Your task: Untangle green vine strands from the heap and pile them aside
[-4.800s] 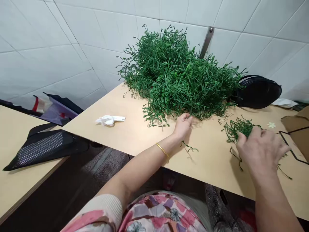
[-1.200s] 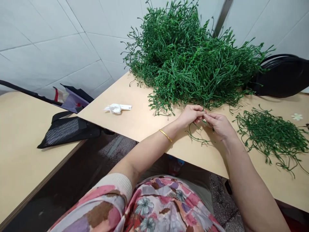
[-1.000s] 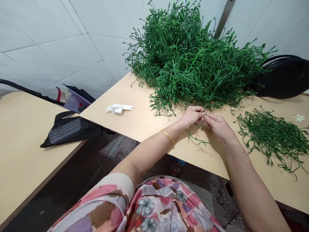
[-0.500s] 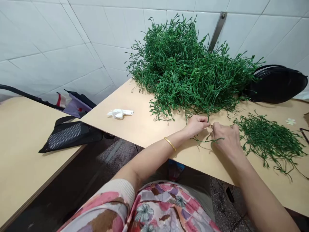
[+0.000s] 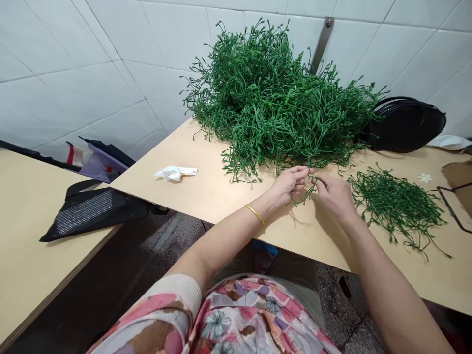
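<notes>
Between my two hands is a thin green artificial plant stem [image 5: 309, 192], its small branches hanging just above the tabletop. My left hand [image 5: 289, 184], with a gold bangle on the wrist, pinches it at the upper end. Close beside it, my right hand [image 5: 335, 196] has thumb and finger closed on the same stem. A large heap of green artificial stems [image 5: 273, 103] rises behind my hands against the wall. To the right of my right hand lies a smaller pile of the same stems [image 5: 398, 204].
A black bag [image 5: 407, 125] stands at the back right, near a small white flower piece [image 5: 424, 177] and a cardboard box [image 5: 459, 182]. White crumpled paper [image 5: 175, 173] lies left on the table [image 5: 206, 196]. A black mesh bag [image 5: 90, 209] rests on the left table.
My hands have shifted on the stem, the right one now gripping it with thumb and finger near my left fingertips. The view has turned slightly right.
</notes>
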A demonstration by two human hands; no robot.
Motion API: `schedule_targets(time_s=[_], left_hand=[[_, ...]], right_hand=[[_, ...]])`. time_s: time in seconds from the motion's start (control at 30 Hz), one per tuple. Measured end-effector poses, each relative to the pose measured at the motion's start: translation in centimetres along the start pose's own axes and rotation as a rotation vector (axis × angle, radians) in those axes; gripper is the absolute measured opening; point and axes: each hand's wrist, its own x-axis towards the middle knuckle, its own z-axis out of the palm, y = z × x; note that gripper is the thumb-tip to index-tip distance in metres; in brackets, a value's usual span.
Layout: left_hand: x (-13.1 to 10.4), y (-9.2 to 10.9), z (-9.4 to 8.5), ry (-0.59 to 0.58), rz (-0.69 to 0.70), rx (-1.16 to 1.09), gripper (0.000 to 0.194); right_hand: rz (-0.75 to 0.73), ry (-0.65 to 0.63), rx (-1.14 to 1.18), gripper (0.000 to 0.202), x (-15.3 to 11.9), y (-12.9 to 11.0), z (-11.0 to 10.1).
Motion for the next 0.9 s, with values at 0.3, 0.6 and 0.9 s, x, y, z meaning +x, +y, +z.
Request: schedule_targets(time_s=[0.3,0.6,0.9], left_hand=[[-1.0,0.7,0.2,-0.036,-0.046,-0.013,0.016],[0.3,0.9,-0.6,0.093,0.04,0.035,0.007],[0.3,0.5,-0.8,0.12,0.05,0.007,0.007]], right_hand=[[0.197,-0.041,-0.556,0.021,2.4,3.1,-1.1],[0.301,0.249,-0.702,0.024,-0.3,7.7,-6.3],[0.17,0.032,0.262,0.036,-3.8,4.2,-2.9]])
